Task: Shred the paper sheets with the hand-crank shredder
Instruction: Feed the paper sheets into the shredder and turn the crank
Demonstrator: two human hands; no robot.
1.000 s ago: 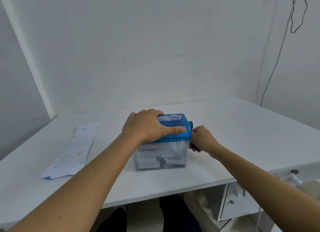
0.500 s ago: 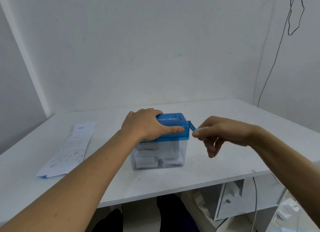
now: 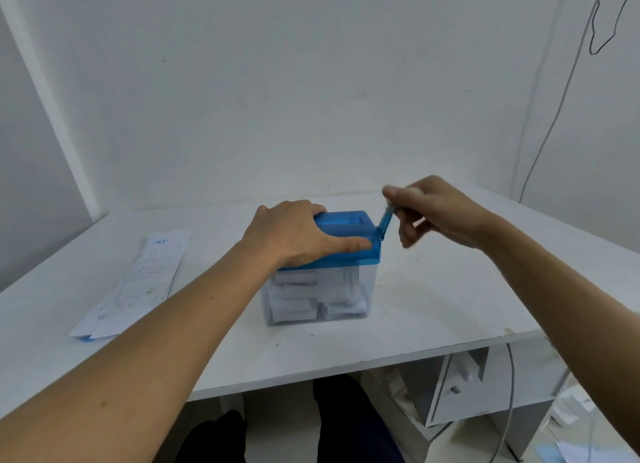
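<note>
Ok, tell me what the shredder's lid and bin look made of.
The lid looks like blue plastic, glossy and slightly translucent along its lower edge. The bin is likely clear plastic: the paper strips show through its walls.

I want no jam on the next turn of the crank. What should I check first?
1. Steadying: left hand grips the shredder lid: ok.
2. Drive: right hand pinches the crank, which points up: ok.
3. Feed: no sheet shows above the lid's slot: not ok.
4. Supply: spare sheets lie on the table, left of the shredder: ok.
5. Room: paper in the clear bin reaches near the lid: cannot tell.
</note>
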